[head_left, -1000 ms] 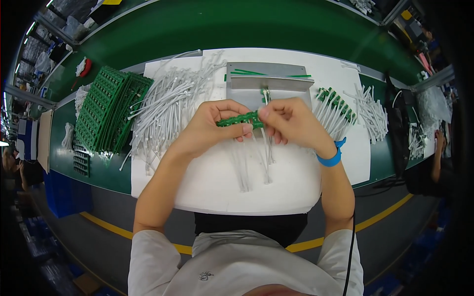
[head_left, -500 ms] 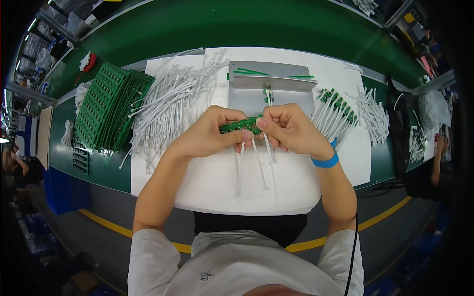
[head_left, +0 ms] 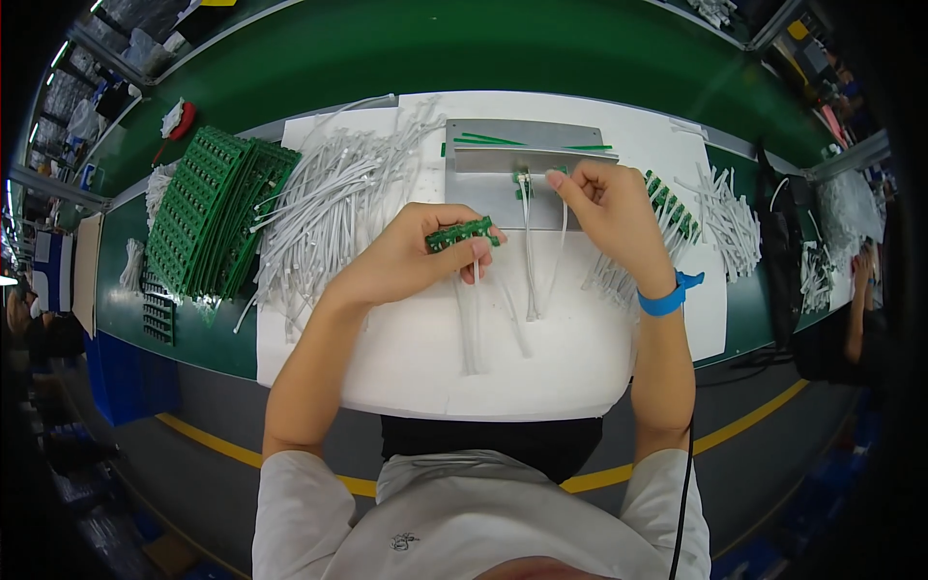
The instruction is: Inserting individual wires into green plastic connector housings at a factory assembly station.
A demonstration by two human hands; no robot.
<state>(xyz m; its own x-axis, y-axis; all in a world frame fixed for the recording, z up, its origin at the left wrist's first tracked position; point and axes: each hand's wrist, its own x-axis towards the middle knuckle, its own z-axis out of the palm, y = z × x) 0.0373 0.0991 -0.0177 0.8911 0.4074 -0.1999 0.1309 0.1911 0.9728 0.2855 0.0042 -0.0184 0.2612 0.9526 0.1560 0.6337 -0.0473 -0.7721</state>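
Observation:
My left hand (head_left: pixel 416 246) is closed around a short green circuit board strip (head_left: pixel 462 233), from which several white cables (head_left: pixel 471 324) hang over the white sheet. To its right and farther away, my right hand (head_left: pixel 604 208) pinches a small green board piece (head_left: pixel 562 171) with a white cable (head_left: pixel 559 246) trailing down from it. Just beyond the hands sits a grey metal fixture (head_left: pixel 474 193) with an upright plate. Another small board piece (head_left: pixel 523 184) with white cables lies on the fixture, left of my right fingertips.
Stacked green board panels (head_left: pixel 198 208) stand at left beside a large heap of white cables (head_left: pixel 333 184). Thin green strips (head_left: pixel 493 139) rest on the fixture. Right of it lie a cabled board strip (head_left: pixel 677 208) and more white cables (head_left: pixel 730 217). A person's arm (head_left: pixel 858 300) shows at far right.
My right hand has moved away from the strip, up and right toward the fixture, with a small cabled board piece. The left hand stays nearly in place, and its strip looks shorter.

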